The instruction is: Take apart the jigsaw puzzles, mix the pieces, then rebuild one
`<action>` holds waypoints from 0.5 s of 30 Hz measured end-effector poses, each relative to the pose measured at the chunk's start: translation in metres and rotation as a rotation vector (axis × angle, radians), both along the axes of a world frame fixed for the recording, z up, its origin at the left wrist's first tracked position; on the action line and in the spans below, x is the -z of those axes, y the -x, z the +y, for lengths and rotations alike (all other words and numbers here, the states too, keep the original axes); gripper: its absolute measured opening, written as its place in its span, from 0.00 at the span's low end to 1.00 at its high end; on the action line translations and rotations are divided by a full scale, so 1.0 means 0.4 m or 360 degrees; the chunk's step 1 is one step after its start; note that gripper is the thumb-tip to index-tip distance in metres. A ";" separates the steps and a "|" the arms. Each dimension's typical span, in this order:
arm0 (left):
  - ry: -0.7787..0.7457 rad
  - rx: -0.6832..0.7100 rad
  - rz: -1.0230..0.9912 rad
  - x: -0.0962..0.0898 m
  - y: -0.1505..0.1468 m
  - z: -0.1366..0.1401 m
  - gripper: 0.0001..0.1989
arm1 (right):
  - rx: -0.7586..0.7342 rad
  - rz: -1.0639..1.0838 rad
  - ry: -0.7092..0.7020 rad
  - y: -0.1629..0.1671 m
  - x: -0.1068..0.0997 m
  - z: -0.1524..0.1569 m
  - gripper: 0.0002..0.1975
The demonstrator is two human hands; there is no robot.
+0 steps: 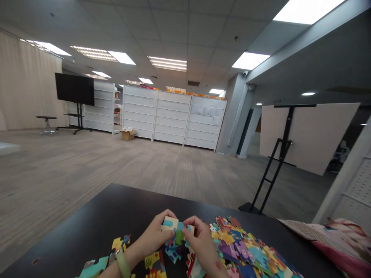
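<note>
Just above the black table, my left hand (162, 227) pinches a cream and light-blue jigsaw puzzle piece (170, 222) between thumb and fingers. My right hand (199, 235) is closed at the right end of the same small cluster, where a light-blue and cream puzzle piece (189, 228) shows at the fingertips. A green patch (179, 237) hangs between the hands; whether these pieces are joined I cannot tell. Below them lie blue patterned puzzle pieces (174, 253). A yellow and red group of pieces (155, 264) sits between my forearms.
A large heap of mixed puzzle pieces (246, 251) covers the table's right side. More pieces (97, 266) lie by my left wrist. The black table (87, 220) ends in a corner ahead. Patterned fabric (333, 239) lies at the right edge, and a board stand (272, 181) is beyond.
</note>
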State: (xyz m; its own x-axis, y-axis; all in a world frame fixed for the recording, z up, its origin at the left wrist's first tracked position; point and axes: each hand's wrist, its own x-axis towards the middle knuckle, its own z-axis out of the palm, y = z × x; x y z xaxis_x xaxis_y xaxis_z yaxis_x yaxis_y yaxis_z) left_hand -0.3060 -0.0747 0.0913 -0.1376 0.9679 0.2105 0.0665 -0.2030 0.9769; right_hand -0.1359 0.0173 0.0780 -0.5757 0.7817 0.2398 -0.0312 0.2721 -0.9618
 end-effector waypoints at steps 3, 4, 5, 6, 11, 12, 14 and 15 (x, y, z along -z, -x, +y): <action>-0.0005 -0.0015 -0.0021 0.007 0.002 0.005 0.13 | -0.0013 -0.0025 -0.0019 0.000 -0.003 -0.002 0.11; -0.0007 -0.0015 -0.0034 0.010 0.003 0.007 0.13 | -0.0021 -0.0038 -0.0015 0.000 -0.004 -0.004 0.11; -0.0011 -0.0013 -0.0053 0.012 0.004 0.009 0.12 | -0.0020 -0.0044 -0.0008 -0.001 -0.005 -0.005 0.11; -0.0018 -0.0011 -0.0080 0.015 0.005 0.011 0.11 | -0.0012 -0.0047 -0.0002 -0.001 -0.006 -0.006 0.12; -0.0039 0.0038 -0.0220 0.028 0.008 0.020 0.13 | 0.0015 -0.0066 -0.0026 0.000 -0.010 -0.007 0.12; -0.0035 0.0049 -0.0229 0.030 0.009 0.020 0.14 | 0.0008 -0.0063 -0.0026 0.000 -0.009 -0.006 0.12; -0.0021 0.0054 -0.0226 0.034 0.009 0.021 0.14 | 0.0008 -0.0059 -0.0023 0.000 -0.009 -0.004 0.12; -0.0011 0.0049 -0.0211 0.037 0.008 0.021 0.13 | 0.0004 -0.0064 -0.0025 0.000 -0.009 -0.004 0.12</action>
